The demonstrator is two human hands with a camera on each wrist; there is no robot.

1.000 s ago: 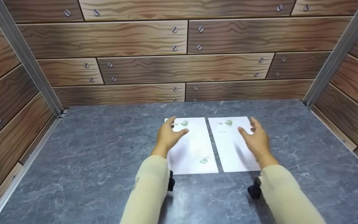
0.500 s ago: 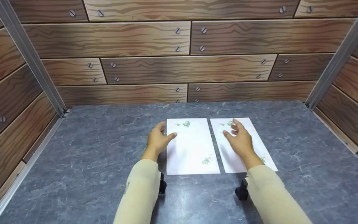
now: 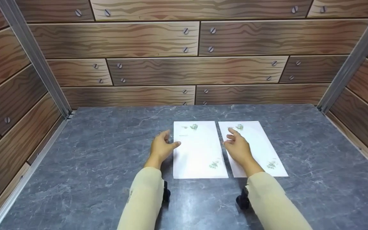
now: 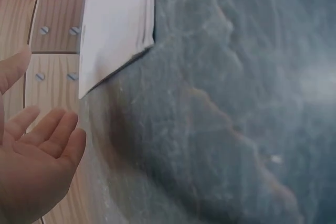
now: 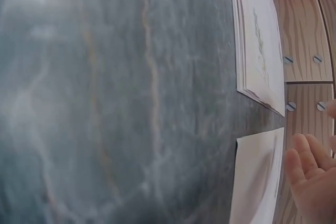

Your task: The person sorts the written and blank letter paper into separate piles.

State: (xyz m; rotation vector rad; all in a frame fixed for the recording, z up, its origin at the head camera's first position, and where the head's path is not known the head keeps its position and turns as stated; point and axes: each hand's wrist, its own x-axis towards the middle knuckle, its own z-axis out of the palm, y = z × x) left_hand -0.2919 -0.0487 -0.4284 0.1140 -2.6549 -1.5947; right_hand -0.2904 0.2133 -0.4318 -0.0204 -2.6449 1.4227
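Two white paper stacks with small green plant prints lie side by side on the table, a narrow gap between them. My left hand hovers at the left edge of the left paper stack, thumb and fingers spread apart. Above the left part of the right paper stack is my right hand, its fingers loosely bent and holding nothing. Layered sheet edges show on the left stack in the left wrist view, where the left hand appears apart from it. In the right wrist view the right hand is partly cut off.
The grey marbled tabletop surrounds the paper. A wood-plank-patterned wall stands behind it, with similar side walls and metal corner posts. A black wrist device sits below the right sleeve.
Both hands have shifted left and a little nearer the body. My right hand has passed from the right stack's right side to its left side. Both stacks stay in place.
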